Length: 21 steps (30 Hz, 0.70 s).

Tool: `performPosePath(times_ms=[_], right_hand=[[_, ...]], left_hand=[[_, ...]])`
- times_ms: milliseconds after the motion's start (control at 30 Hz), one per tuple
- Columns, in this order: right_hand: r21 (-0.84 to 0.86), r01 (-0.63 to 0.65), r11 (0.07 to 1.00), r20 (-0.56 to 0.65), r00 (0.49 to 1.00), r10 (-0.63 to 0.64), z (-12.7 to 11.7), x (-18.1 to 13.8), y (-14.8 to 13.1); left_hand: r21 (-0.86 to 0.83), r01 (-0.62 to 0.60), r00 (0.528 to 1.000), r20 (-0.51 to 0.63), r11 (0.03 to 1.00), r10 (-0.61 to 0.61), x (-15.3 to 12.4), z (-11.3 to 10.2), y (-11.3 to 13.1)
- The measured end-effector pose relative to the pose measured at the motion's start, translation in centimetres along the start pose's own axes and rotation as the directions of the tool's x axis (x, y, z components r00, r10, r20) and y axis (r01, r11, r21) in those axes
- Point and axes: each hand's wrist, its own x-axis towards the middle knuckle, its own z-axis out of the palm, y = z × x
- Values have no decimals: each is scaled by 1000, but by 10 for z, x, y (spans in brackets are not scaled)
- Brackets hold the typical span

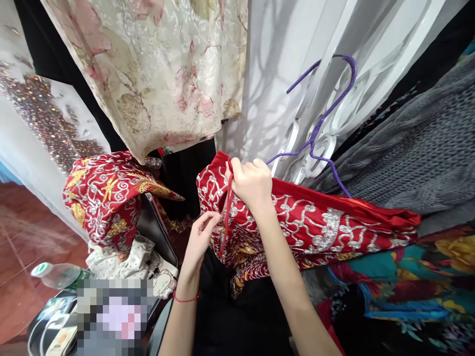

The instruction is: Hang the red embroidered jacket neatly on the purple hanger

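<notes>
A red garment [297, 217] with silver and gold embroidery hangs across the middle of the view, partly bunched at its left end. Inside its red upper band sits a purple hanger [315, 136], hook upward. My right hand [252, 180] is closed around the band close to the hanger's left arm. Lower and to the left, my left hand [206, 230] pinches the garment's open edge, beside a narrow red strip of cloth; any small fastener between the fingertips is too small to make out.
Another red embroidered cloth [106, 198] drapes over a dark chair-like object at left. Below it stand a clear bottle [59, 274] and small items. A cream floral garment [159, 64] hangs above. Grey knitwear [415, 133] and a white scrollwork frame [334, 109] are at right.
</notes>
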Motion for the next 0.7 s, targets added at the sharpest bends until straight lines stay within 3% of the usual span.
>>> performPosePath(times_ms=[100,333,600,700], right_hand=[[-10,-3,1000,-1,1000,3,0,0,-1],[-1,6,1000,-25,1000,-6,1,0,-1],[-8,12,1000,-53,999,-12,-2,-1,-2],[-25,3,1000,-26,1000,-3,-3,-1,-2]], left_hand=[[-5,0,1000,-1,1000,0,-3,0,0],[155,-66,998,-9,986,68,-6,-2,3],[-114,1,992,125,994,14,-8,0,12],[-113,-8,993,118,994,22,-10,2,12]])
